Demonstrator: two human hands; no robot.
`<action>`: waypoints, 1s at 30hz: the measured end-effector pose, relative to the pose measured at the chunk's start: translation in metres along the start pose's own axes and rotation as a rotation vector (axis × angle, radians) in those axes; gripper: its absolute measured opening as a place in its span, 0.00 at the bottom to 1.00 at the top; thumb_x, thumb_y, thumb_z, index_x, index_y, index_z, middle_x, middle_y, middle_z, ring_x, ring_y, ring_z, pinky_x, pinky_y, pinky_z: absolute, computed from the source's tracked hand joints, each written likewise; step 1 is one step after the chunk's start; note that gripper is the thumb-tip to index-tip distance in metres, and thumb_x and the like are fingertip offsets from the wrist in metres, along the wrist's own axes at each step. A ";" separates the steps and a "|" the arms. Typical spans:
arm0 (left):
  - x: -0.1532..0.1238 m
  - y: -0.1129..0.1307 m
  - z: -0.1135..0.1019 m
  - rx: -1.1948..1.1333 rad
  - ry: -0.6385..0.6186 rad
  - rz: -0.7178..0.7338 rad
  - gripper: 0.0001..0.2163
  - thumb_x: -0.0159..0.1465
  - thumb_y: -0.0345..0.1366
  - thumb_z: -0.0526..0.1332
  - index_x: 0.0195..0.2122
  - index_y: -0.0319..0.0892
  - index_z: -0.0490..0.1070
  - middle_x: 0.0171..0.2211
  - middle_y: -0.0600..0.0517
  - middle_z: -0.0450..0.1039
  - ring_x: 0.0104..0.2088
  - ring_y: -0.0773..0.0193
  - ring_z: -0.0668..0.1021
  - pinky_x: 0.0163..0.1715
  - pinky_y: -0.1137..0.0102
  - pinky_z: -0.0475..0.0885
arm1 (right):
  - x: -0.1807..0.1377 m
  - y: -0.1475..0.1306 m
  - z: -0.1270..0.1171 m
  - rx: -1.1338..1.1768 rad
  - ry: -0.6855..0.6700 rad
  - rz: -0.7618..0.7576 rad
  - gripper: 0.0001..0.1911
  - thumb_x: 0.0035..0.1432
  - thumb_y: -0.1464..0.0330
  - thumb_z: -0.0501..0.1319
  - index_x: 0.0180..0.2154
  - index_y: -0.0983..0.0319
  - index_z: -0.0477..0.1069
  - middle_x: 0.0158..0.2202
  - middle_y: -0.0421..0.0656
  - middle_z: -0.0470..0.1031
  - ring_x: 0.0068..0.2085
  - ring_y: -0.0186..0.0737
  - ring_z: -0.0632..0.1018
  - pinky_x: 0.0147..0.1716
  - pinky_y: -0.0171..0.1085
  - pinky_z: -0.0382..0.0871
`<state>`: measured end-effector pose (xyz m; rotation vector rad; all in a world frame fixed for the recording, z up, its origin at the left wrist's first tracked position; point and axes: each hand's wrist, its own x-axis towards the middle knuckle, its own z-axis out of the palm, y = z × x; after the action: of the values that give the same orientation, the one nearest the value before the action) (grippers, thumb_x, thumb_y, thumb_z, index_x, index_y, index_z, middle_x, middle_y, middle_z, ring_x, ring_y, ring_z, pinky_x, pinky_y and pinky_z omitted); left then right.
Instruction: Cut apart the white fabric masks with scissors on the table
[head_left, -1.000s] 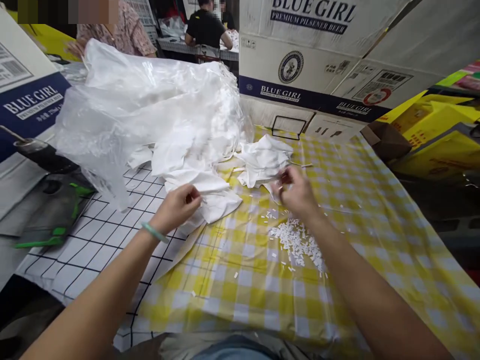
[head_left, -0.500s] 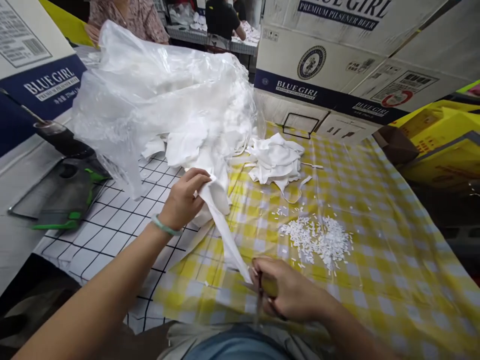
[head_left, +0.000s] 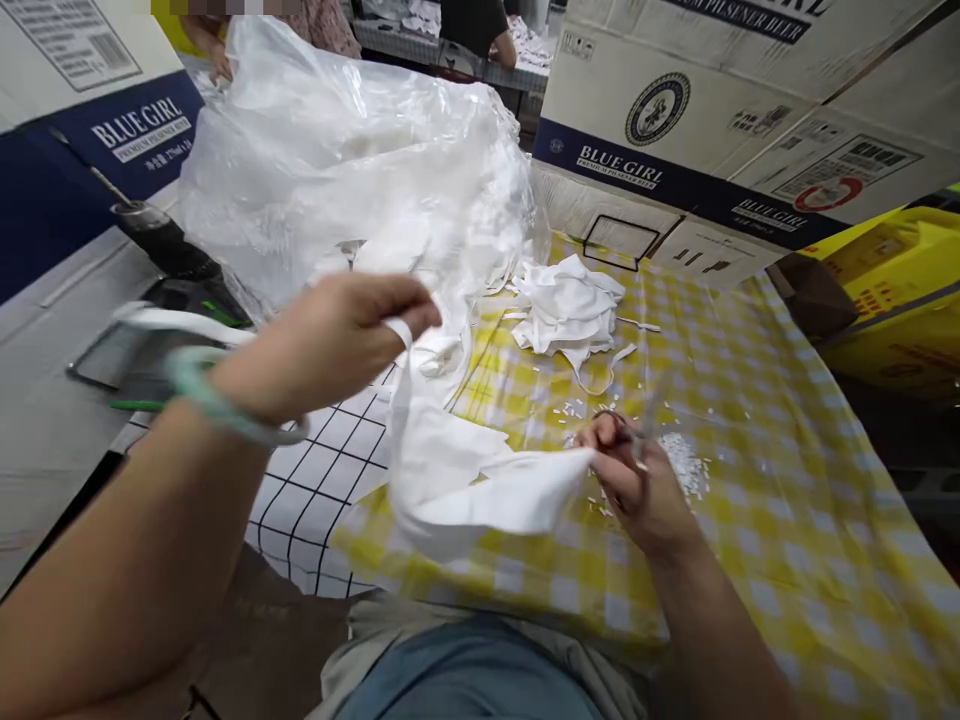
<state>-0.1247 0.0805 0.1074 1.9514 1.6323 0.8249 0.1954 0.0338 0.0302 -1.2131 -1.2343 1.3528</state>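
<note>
A piece of white fabric point(head_left: 495, 490) with a narrow strap hangs stretched between my two hands above the yellow checked cloth. My left hand point(head_left: 337, 335), with a pale green bangle at the wrist, is closed on its strap end, raised at the left. My right hand point(head_left: 645, 490) holds a pair of scissors point(head_left: 646, 420), blurred by motion, with the blades pointing up and away. The fabric's other end meets the fingers of this hand and looks pinched there. Beyond lies a loose stack of white fabric pieces point(head_left: 570, 305) with thin straps.
A big clear plastic bag point(head_left: 360, 150) of white fabric fills the back left. Small white clippings point(head_left: 686, 465) lie heaped at the right. Beer cartons point(head_left: 675, 130) stand behind, and a power drill point(head_left: 169, 245) lies at left. Another person's hand point(head_left: 220, 62) is by the bag.
My left hand has risen and come nearer, drawing the fabric out. My right hand has moved right and away from my body, with the scissors turned upward. The view has shifted slightly.
</note>
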 end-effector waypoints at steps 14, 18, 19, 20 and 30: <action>-0.092 -0.036 0.019 -0.635 -0.500 -0.499 0.07 0.61 0.38 0.59 0.35 0.45 0.77 0.31 0.49 0.74 0.27 0.64 0.74 0.28 0.71 0.73 | 0.002 0.038 0.121 -0.274 -0.329 -0.195 0.13 0.45 0.78 0.60 0.33 0.58 0.63 0.34 0.38 0.69 0.37 0.38 0.72 0.42 0.37 0.67; -0.109 -0.032 0.039 -0.769 -0.548 -0.459 0.14 0.61 0.36 0.63 0.49 0.48 0.72 0.37 0.49 0.74 0.34 0.63 0.76 0.32 0.71 0.74 | 0.011 0.020 0.106 -0.067 -0.257 -0.108 0.12 0.46 0.74 0.63 0.34 0.59 0.65 0.33 0.38 0.68 0.35 0.35 0.72 0.38 0.34 0.66; -0.112 -0.029 0.044 -0.730 -0.485 -0.438 0.15 0.62 0.38 0.63 0.50 0.49 0.70 0.37 0.50 0.73 0.33 0.64 0.75 0.30 0.72 0.73 | 0.013 0.013 0.100 -0.033 -0.272 -0.061 0.11 0.47 0.72 0.64 0.34 0.59 0.66 0.31 0.37 0.68 0.33 0.34 0.71 0.34 0.33 0.65; -0.113 -0.026 0.048 -0.666 -0.409 -0.406 0.13 0.63 0.39 0.62 0.49 0.49 0.70 0.36 0.50 0.73 0.32 0.64 0.74 0.29 0.73 0.71 | 0.014 0.006 0.094 -0.010 -0.295 -0.006 0.10 0.47 0.71 0.65 0.33 0.60 0.67 0.29 0.36 0.67 0.30 0.33 0.69 0.30 0.32 0.63; -0.105 0.007 0.051 -0.403 -0.327 -0.140 0.09 0.66 0.42 0.58 0.38 0.44 0.73 0.32 0.52 0.73 0.32 0.64 0.73 0.30 0.72 0.70 | 0.032 -0.039 0.072 -0.065 -0.403 0.134 0.14 0.47 0.61 0.70 0.26 0.63 0.71 0.21 0.35 0.66 0.22 0.28 0.62 0.20 0.30 0.53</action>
<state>-0.0963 -0.0224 0.0603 1.5750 1.2787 0.6753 0.1211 0.0611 0.0670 -1.1162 -1.5057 1.7271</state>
